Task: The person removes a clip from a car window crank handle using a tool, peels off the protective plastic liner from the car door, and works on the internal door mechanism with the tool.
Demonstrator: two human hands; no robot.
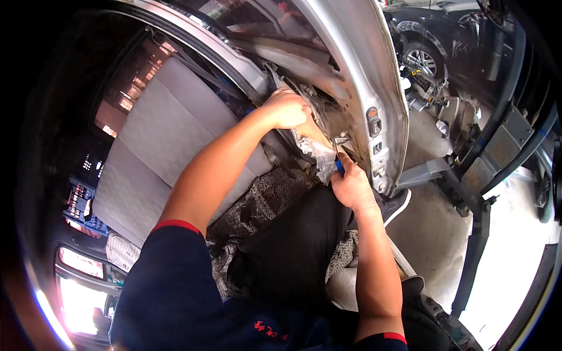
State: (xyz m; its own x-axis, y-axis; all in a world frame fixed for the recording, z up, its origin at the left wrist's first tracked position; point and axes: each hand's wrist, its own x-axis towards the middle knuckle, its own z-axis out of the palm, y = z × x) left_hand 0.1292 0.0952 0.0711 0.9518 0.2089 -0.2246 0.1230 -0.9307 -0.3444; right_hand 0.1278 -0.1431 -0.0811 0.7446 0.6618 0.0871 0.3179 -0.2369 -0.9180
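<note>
From up here I see my left hand pressed against the torn inner lining of the open silver car door, its fingers curled closed on the lining's upper edge. My right hand sits lower, just beside the crumpled clear plastic sheet that hangs off the door's inside, fingers closed around a blue-handled tool whose tip points up into the sheet. The door's switch panel lies just right of both hands. I'm seated at the door opening, dark trousers over a patterned floor mat, with the grey seat to my left and a dark car well apart outside.
</note>
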